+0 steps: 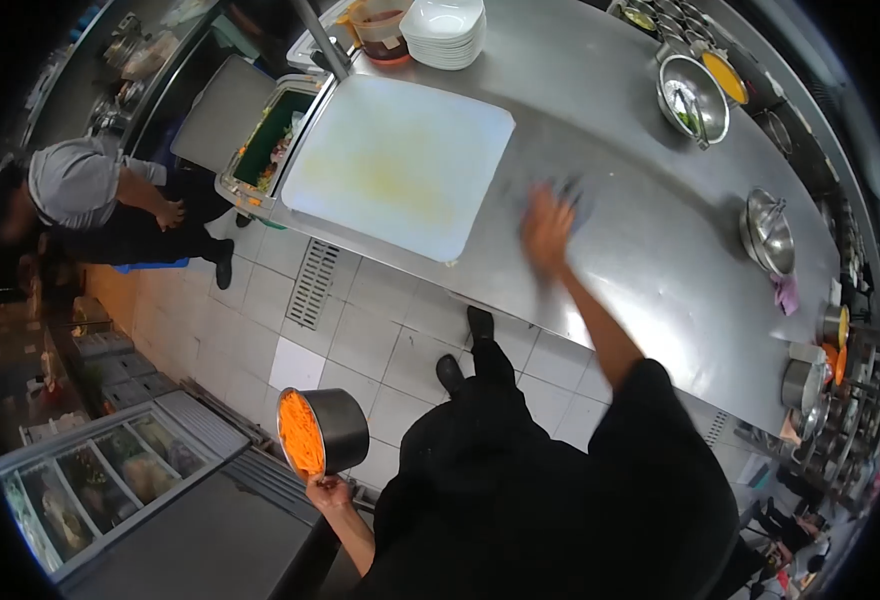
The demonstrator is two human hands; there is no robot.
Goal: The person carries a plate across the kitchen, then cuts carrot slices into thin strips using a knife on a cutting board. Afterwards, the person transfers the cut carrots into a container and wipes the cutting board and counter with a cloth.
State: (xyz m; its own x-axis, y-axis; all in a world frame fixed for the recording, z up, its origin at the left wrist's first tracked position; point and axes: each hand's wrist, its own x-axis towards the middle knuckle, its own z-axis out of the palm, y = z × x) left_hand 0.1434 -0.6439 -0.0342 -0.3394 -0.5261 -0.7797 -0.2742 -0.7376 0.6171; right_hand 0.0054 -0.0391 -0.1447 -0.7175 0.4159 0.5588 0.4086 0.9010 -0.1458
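My left hand [330,492] grips a deep metal pot [346,430] at its rim, low on the left, above the tiled floor. The pot tilts toward the camera and shows shredded carrot [301,432] inside. My right hand [547,232] reaches over the steel worktable [630,240], fingers stretched out and partly blurred. Nothing shows in it; a dark shadow or reflection lies just beyond the fingertips. Left of that hand lies a white cutting board [400,160] with yellowish stains. Whether the right hand touches the steel is hard to tell.
Beside the board stands a bin of food scraps [272,140]. White bowls [444,35] are stacked behind it. Metal bowls [693,100] sit along the far right. A co-worker [90,190] is at the left. An open-topped ingredient cooler [120,470] is at lower left.
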